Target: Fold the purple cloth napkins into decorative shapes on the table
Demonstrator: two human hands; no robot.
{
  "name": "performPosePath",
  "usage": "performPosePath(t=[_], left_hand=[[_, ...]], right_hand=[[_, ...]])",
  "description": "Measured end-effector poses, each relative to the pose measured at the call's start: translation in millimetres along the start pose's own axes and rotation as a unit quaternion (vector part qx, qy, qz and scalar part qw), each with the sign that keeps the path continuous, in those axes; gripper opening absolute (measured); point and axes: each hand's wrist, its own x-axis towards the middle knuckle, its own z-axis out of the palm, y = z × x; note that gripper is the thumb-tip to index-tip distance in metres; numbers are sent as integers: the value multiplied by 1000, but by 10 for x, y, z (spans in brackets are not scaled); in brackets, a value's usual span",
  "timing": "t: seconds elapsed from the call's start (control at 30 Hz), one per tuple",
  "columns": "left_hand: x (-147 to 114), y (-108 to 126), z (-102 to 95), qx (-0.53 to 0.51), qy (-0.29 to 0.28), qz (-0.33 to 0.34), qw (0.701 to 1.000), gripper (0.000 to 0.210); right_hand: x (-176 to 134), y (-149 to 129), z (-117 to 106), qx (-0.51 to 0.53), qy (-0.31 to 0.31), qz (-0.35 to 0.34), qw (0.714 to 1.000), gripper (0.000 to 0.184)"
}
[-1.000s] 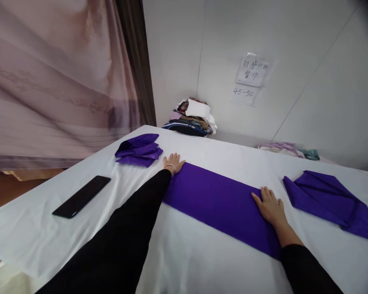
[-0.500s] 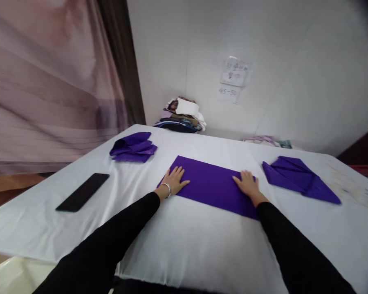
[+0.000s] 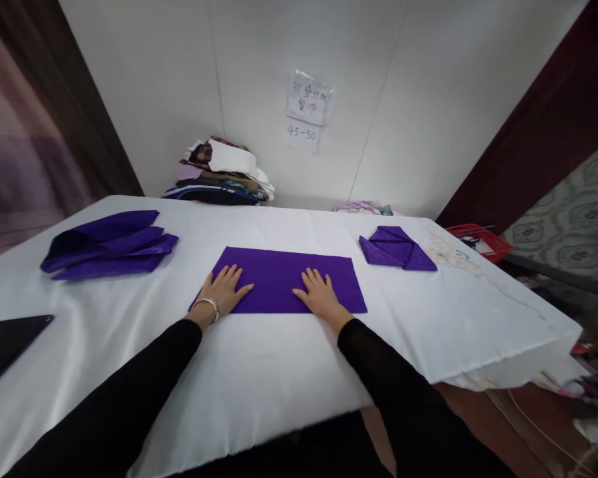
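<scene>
A purple cloth napkin (image 3: 274, 282), folded into a flat rectangle, lies in front of me on the table. My left hand (image 3: 222, 290) rests palm down on its left end, fingers spread, with a silver bracelet at the wrist. On the right half of the same napkin lies my right hand (image 3: 319, 293), flat with fingers apart. Neither hand grips the cloth. Off to the left is a loosely bunched purple napkin (image 3: 112, 247). A purple napkin folded to a point (image 3: 396, 249) sits to the right.
White cloth covers the table (image 3: 274, 365). A dark phone-like slab (image 3: 10, 345) lies at the left edge. Against the wall are a stack of folded clothes (image 3: 224, 172) and a paper sign (image 3: 306, 99). A red basket (image 3: 483, 242) stands beyond the right side.
My view has turned to the right. My right hand has moved inward from the napkin's right edge. My left hand stays on the left end.
</scene>
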Motion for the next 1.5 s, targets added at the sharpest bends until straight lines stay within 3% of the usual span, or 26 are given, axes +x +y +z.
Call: performPosePath(t=[0.17, 0.4, 0.5, 0.7, 0.77, 0.87, 1.1, 1.2, 1.33, 1.5], left_hand=[[16, 21, -14, 12, -13, 5, 1000, 60], [2, 110, -124, -7, -31, -40, 999, 68], [7, 448, -141, -15, -17, -31, 999, 76], [30, 1609, -3, -91, -19, 130, 987, 80], [33, 1753, 45, -95, -25, 127, 987, 81], [8, 1536, 60, -86, -21, 86, 992, 81], [-228, 104, -117, -45, 2, -86, 995, 78], [-330, -284, -139, -20, 0, -149, 989, 73], [-371, -422, -133, -12, -3, -162, 987, 69], [-226, -216, -185, -29, 1, -173, 985, 73]], right_hand=[[-338, 735, -189, -61, -13, 117, 991, 70], [-427, 874, -181, -75, -12, 133, 988, 71], [-416, 877, -159, -85, -10, 133, 987, 70], [-425, 910, -123, -100, -16, 132, 986, 67], [-433, 914, -118, -108, -17, 127, 986, 65], [-456, 912, -124, -128, -17, 110, 985, 61], [-482, 898, -121, -152, -34, 85, 984, 52], [-453, 914, -90, -145, -32, 99, 984, 53], [-412, 937, -104, -118, -34, 129, 984, 60], [-275, 634, -206, -75, -21, 130, 988, 67]])
